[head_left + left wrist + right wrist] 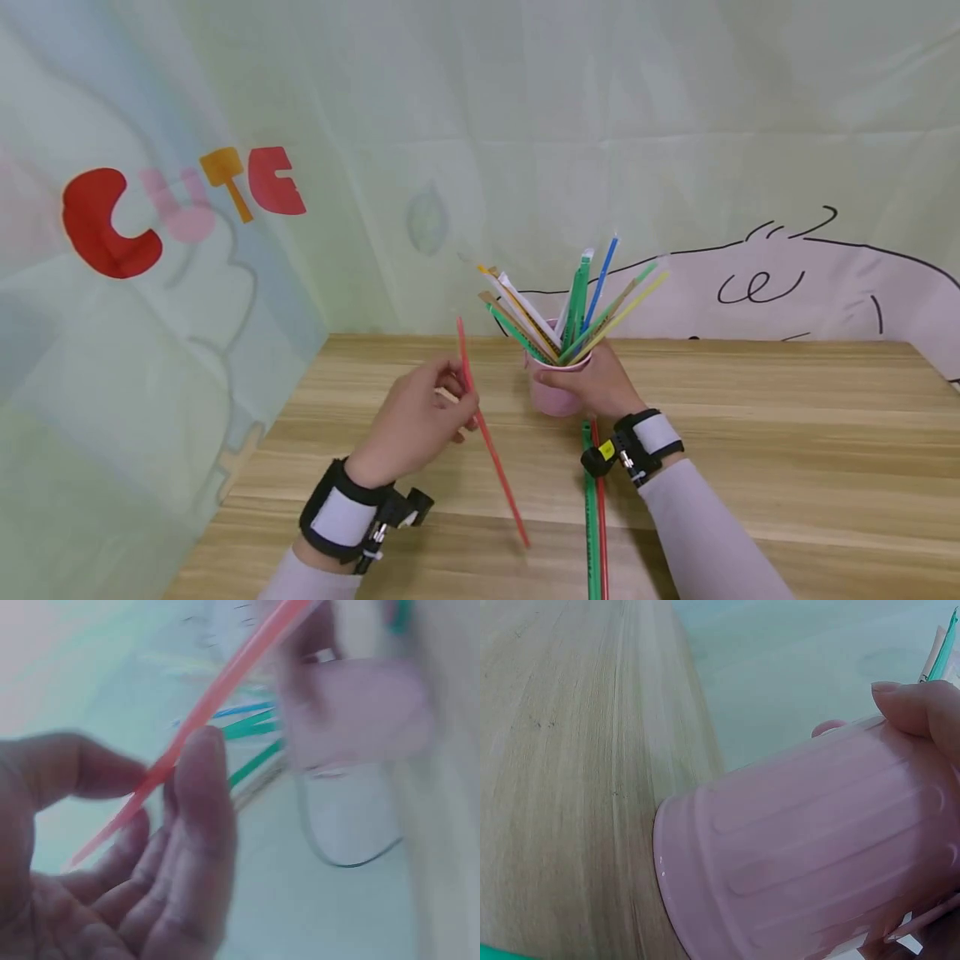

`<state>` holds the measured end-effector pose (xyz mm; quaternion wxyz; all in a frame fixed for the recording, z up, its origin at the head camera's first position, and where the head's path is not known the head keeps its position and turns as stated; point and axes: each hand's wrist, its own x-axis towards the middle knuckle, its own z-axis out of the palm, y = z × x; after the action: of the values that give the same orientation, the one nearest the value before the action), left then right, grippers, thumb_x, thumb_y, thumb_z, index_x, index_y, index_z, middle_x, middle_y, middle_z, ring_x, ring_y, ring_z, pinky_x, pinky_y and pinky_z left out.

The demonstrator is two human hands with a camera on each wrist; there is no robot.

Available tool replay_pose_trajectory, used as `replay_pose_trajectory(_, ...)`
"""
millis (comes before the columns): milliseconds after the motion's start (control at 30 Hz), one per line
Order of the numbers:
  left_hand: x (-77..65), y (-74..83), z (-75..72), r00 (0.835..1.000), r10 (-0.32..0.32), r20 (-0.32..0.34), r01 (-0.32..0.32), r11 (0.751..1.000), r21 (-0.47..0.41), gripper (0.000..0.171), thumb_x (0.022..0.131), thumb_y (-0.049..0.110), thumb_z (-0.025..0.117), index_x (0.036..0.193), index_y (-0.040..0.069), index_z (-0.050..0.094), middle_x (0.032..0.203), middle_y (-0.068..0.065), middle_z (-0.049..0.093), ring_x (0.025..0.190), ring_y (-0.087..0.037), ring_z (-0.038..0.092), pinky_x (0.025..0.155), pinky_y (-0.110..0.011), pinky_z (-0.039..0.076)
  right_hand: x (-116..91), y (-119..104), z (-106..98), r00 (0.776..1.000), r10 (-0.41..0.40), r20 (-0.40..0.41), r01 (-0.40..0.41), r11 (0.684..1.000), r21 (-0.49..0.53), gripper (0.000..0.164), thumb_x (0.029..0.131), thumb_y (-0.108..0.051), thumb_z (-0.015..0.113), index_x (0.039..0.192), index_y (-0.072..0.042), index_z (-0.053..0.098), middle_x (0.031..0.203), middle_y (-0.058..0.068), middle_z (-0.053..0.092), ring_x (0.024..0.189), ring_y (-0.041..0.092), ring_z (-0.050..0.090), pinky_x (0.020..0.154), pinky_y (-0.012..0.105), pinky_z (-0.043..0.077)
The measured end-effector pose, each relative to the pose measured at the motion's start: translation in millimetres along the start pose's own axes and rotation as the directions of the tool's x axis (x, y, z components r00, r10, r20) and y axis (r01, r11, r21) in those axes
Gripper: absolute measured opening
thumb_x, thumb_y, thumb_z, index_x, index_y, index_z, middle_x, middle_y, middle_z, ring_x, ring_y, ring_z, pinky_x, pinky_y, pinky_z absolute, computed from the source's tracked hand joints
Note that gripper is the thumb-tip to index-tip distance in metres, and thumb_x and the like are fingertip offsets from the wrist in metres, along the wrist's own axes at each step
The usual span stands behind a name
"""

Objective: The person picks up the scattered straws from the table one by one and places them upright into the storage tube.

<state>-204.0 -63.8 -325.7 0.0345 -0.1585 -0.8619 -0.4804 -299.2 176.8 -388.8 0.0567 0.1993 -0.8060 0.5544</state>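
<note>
My left hand (420, 421) pinches a thin red straw (497, 467) between thumb and fingertips, left of a pink bucket (551, 396). In the left wrist view the red straw (217, 694) slants up past the thumb, the bucket (360, 712) blurred behind it. My right hand (603, 383) grips the bucket near its rim, thumb across the front. Several straws, among them a green straw (579, 292), a blue straw (600, 279) and a yellow straw (630, 308), fan out of the bucket. In the right wrist view the ribbed bucket wall (817, 847) stands upright on the table.
A green wrapped straw (592, 533) and another red straw (602, 533) lie side by side on the wooden table (787, 433), beneath the right wrist. A printed cloth (525, 125) hangs behind the table and along its left side.
</note>
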Motion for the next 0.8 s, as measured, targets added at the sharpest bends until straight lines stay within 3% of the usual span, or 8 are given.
replay_pose_trajectory(100,8.7,8.3,-16.1,0.997,0.042,-0.065,-0.051,0.988,-0.147,0.015,0.093,0.007,0.057,0.104,0.002,0.048,0.09,-0.016,0.064,0.069,-0.018,0.07,0.057,-0.033,0.061,3.1,11.3,0.6,1.0,0.007,-0.003,-0.007,1.0,-0.003,0.065,0.072,-0.024,0.082,0.13,-0.017,0.053,0.121,0.006,0.063,0.111,0.021,0.054,0.095,0.054,0.042)
replay_pose_trajectory(200,17.3,15.4,-26.9,0.982,0.092,-0.167,-0.13,0.962,-0.239,0.017,0.095,0.008,0.054,0.106,0.001,0.043,0.095,-0.018,0.062,0.075,-0.021,0.071,0.061,-0.034,0.062,4.3,14.4,0.6,1.0,-0.003,-0.008,0.003,1.0,0.008,0.063,0.071,-0.025,0.083,0.127,-0.019,0.054,0.118,0.002,0.063,0.111,0.018,0.054,0.097,0.051,0.041)
replay_pose_trajectory(333,30.3,22.2,-30.0,0.933,0.163,-0.32,-0.254,0.93,-0.265,0.021,0.095,0.008,0.055,0.108,-0.001,0.041,0.097,-0.017,0.06,0.076,-0.021,0.071,0.061,-0.033,0.061,5.9,16.9,-0.3,1.0,-0.026,0.003,0.026,1.0,0.013,0.064,0.072,-0.028,0.082,0.128,-0.018,0.053,0.12,0.001,0.063,0.113,0.016,0.053,0.1,0.051,0.04)
replay_pose_trajectory(467,44.4,23.3,-20.4,0.885,0.211,-0.415,-0.308,0.933,-0.184,0.021,0.095,0.009,0.056,0.109,0.001,0.043,0.097,-0.014,0.059,0.073,-0.017,0.071,0.059,-0.031,0.061,5.9,18.1,-1.9,1.0,-0.019,0.006,0.019,1.0,0.017,0.065,0.071,-0.028,0.083,0.128,-0.017,0.053,0.12,0.001,0.063,0.112,0.017,0.054,0.097,0.051,0.042)
replay_pose_trajectory(567,54.0,18.4,-7.3,0.887,0.209,-0.412,-0.284,0.95,-0.129,0.021,0.095,0.01,0.055,0.11,0.002,0.043,0.098,-0.014,0.06,0.072,-0.016,0.071,0.057,-0.029,0.061,5.6,18.2,-1.8,1.0,-0.015,-0.001,0.015,1.0,0.025,0.064,0.07,-0.027,0.083,0.126,-0.016,0.054,0.119,0.003,0.063,0.111,0.018,0.054,0.096,0.051,0.042)
replay_pose_trajectory(800,73.8,-0.2,26.4,0.924,0.144,-0.354,-0.182,0.98,-0.076,0.023,0.094,0.01,0.056,0.113,0.002,0.046,0.102,-0.016,0.061,0.071,-0.015,0.071,0.057,-0.029,0.061,0.8,-0.7,-1.2,1.0,-0.016,0.002,0.016,0.999,0.041,0.062,0.072,-0.017,0.082,0.127,-0.008,0.055,0.119,0.011,0.063,0.109,0.024,0.055,0.096,0.054,0.042)
